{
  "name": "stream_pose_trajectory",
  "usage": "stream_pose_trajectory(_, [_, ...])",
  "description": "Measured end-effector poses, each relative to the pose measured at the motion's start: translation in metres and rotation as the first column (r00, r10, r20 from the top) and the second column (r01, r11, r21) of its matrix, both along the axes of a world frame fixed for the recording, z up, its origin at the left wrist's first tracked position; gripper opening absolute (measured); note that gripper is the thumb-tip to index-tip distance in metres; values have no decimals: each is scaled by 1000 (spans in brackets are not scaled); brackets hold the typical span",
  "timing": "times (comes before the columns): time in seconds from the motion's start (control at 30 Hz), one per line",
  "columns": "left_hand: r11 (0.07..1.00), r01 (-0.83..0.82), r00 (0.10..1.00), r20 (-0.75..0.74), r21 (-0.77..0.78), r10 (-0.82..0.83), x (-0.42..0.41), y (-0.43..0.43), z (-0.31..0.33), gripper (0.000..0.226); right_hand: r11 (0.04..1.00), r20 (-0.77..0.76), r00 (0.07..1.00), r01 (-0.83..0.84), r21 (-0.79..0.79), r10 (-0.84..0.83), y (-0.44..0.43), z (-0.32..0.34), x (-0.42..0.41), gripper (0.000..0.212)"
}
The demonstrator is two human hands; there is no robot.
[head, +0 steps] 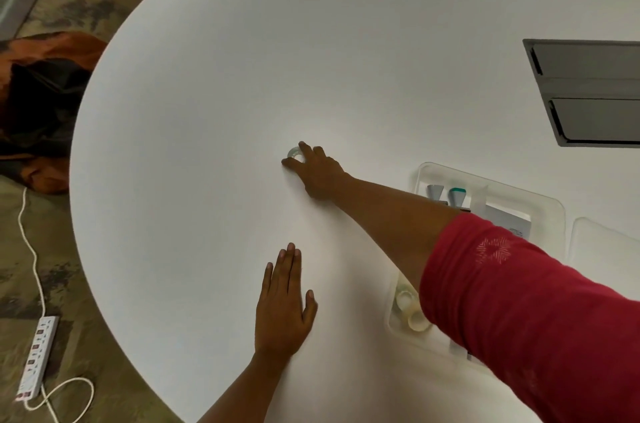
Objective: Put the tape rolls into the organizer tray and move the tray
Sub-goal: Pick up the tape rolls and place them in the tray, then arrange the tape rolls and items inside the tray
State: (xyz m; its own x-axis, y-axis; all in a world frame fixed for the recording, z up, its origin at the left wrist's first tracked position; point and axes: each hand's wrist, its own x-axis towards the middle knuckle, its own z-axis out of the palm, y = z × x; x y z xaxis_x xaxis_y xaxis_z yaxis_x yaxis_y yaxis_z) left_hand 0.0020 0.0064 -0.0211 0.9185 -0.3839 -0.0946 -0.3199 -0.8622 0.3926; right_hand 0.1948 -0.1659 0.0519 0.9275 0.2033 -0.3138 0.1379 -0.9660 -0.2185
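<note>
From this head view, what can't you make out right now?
- Tape roll: mostly covered by the right hand; grip unclear.
- Organizer tray: middle hidden under the red sleeve; roll count inside unknown.
- Dark panel: cut off by the right edge.
- Tray contents: blurred, labels unreadable.

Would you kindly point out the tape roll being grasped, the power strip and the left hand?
tape roll (pixel 293 152), head view, exposed rim
power strip (pixel 37 355), head view, middle of body
left hand (pixel 282 312), head view, back of hand
</note>
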Motion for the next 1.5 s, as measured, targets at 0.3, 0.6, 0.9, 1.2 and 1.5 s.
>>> stream_pose_trajectory(0.3, [1000,7,1000,-1,6,-7,0,1,-1,70,963,91,973,192,188,-212,-10,25,-48,45])
stream_pose_trajectory(0.6, [1000,16,1000,13,25,-16,-1,2,0,71,776,124,833,434,458,-539,-45,75,-179,44])
stream_pose_trajectory(0.9, [1000,11,1000,10,6,-11,-1,-1,6,67,632,-41,682,696,340,-730,-64,66,-285,49])
stream_pose_trajectory(1.2, [933,-139,984,-152,-331,92,-8,-19,36,48,642,-103,650,760,98,-753,-48,48,-287,49])
stream_pose_trajectory(1.5, [745,-164,952,-302,-646,-52,-42,-57,82,29,607,52,609,773,182,-791,-54,54,-304,42])
